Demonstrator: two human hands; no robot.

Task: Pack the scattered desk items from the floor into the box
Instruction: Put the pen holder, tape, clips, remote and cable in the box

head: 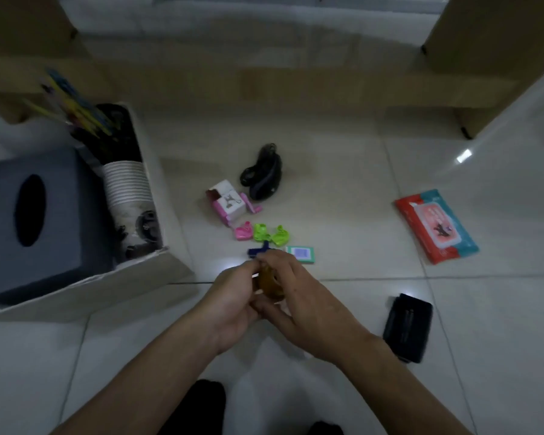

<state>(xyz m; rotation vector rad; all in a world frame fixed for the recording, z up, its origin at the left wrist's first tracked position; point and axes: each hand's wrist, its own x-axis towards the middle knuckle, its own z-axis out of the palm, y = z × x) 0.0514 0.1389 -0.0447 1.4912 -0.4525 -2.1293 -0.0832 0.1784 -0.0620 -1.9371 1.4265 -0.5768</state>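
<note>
Box point(123, 287) sits open at the left of the frame, already holding a grey tissue box point(38, 221), a stack of paper cups point(126, 186) and a bunch of pens point(76, 108). Most of the desk items lie on the floor tiles across the middle and right. My hands meet at the centre of the frame: my left hand point(233, 296) and my right hand point(308, 302) both have their fingers curled about one small amber-brown thing point(269, 285), which I cannot identify in this dim, blurred view. The chief risk, as I judge it, is that sharing so small a thing leaves neither hand with a sure hold. If one lets go before the other tightens, it may drop onto the hard tiles and skid away. Just above my fingers lie a blue clip point(258, 251), two green clips point(270, 233) and a pink clip point(243, 231), and a careless sweep toward the box could scatter them. Free room in the box looks narrow, so a toss might strike the rim or topple the cups. At the right of the frame, the wet wipes pack point(435, 226) and the black case point(408, 328) lie well apart from the rest and are easy to overlook.
</note>
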